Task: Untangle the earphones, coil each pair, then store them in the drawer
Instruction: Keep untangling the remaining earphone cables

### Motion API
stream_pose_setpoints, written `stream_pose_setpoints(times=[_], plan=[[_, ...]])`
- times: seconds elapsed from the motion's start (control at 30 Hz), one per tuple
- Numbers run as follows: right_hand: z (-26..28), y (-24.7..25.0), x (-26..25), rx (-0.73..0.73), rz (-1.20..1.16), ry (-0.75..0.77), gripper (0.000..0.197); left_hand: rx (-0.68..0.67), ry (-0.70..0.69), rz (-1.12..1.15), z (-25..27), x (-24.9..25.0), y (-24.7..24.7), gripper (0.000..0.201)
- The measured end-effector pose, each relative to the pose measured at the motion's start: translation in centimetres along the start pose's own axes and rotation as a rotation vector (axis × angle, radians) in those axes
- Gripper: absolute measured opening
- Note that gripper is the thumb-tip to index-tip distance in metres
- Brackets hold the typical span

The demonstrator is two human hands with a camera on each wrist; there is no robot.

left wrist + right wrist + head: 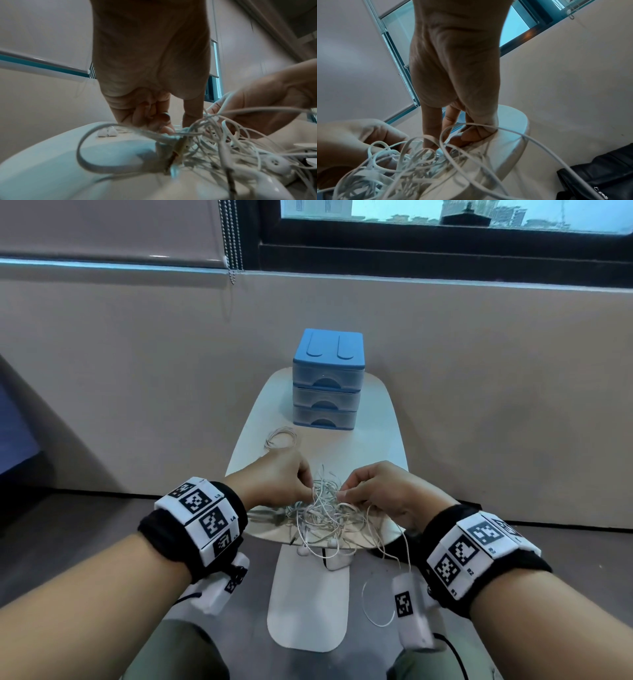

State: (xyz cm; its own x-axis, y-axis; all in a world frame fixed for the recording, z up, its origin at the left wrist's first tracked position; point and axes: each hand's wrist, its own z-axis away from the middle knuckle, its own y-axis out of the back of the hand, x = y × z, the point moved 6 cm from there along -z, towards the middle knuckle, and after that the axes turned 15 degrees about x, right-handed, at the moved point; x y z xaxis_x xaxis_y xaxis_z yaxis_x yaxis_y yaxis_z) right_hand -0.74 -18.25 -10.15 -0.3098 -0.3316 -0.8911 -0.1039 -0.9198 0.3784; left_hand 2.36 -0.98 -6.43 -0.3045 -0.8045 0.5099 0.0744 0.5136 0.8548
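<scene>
A tangle of white earphone cables (325, 511) lies on the near end of a small white table (373, 440). My left hand (281, 481) pinches strands at the tangle's left side, and my right hand (373, 491) pinches strands at its right side. In the left wrist view the left fingers (164, 121) curl down onto the earphone tangle (214, 138). The right wrist view has the right fingers (433, 136) pressed into the knotted cables (406, 159). One coiled pair (281, 438) rests farther back on the table. A blue three-drawer unit (327, 378) stands at the far end, all drawers closed.
Cable loops and an earbud (303, 549) hang over the table's near edge, one long loop (376, 604) dangling toward the floor. A wall rises behind the table. A dark bag (599, 174) lies on the floor to the right.
</scene>
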Motion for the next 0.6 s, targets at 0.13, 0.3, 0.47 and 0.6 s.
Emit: stream_pose_setpoints(times=[0.13,0.3,0.47,0.6], plan=[[0.3,-0.1,-0.4,0.016,0.049,-0.011,0.017,-0.008,-0.012,-0.061,0.3,0.0,-0.4,0.004],[0.6,-0.1,-0.3,0.028,0.014,0.002,0.018,0.091,-0.011,0.024,0.4,0.6,0.8,0.008],[1.7,0.5,-0.3,0.041,-0.078,0.056,0.016,0.222,-0.063,0.2,0.9,1.6,2.7,0.01],[2.5,3.3,-3.1,0.321,-0.127,0.241,0.016,0.199,-0.105,0.279,1.0,2.0,2.9,0.012]])
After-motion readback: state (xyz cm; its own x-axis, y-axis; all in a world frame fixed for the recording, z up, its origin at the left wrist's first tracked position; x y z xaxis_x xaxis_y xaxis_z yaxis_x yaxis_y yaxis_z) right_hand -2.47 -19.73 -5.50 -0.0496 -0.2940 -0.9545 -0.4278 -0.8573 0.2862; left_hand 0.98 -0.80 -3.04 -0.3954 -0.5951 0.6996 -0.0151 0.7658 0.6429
